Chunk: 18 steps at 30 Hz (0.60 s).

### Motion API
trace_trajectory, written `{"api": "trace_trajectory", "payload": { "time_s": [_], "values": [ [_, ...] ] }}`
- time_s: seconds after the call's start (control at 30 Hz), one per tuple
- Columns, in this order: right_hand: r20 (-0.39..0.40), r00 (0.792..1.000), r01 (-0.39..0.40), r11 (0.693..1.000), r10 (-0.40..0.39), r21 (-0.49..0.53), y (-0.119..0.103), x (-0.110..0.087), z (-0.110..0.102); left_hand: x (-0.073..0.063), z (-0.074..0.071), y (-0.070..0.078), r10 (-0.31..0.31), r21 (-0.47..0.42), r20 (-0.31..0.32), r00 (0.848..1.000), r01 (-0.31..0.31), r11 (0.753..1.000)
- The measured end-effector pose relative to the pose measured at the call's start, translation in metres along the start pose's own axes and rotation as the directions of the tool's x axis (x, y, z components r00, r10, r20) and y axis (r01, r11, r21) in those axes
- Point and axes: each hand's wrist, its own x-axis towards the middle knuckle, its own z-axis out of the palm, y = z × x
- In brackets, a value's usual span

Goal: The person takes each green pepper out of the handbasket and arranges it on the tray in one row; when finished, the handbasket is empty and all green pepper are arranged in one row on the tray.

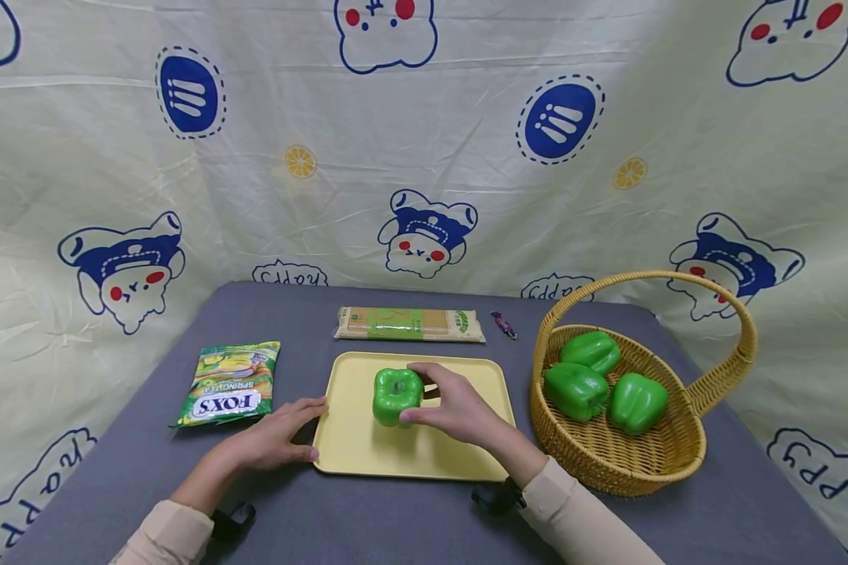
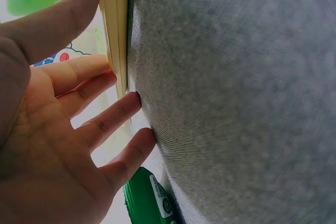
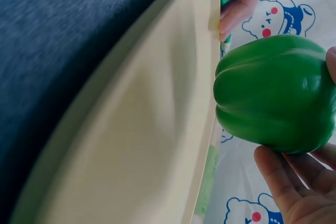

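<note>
My right hand (image 1: 459, 404) grips a green bell pepper (image 1: 396, 396) over the middle of a pale yellow tray (image 1: 356, 455). In the right wrist view, the pepper (image 3: 275, 95) is held between thumb and fingers, with a gap between it and the tray (image 3: 126, 129). At the tray's left edge, my left hand (image 1: 275, 435) rests with fingers spread, its thumb and a fingertip touching the rim. The left wrist view shows this hand (image 2: 63, 114) with extended fingers against the tray's side (image 2: 116, 30), holding nothing.
A wicker basket (image 1: 625, 467) with a tall handle holds several green peppers (image 1: 575, 391) at the right. Left of the tray lies a green snack bag (image 1: 229, 383). Behind the tray are a long noodle packet (image 1: 410, 324) and a small purple-wrapped candy (image 1: 504, 325).
</note>
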Motion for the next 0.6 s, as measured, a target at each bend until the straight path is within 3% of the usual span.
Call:
{"api": "trace_trajectory", "payload": {
  "time_s": [0.6],
  "values": [
    [0.1,0.994,-0.039,0.999,0.04,-0.007,-0.004,0.018,0.023,-0.001,0.0,0.0,0.016,0.002,-0.015,1.0,-0.016,1.0]
  ]
}}
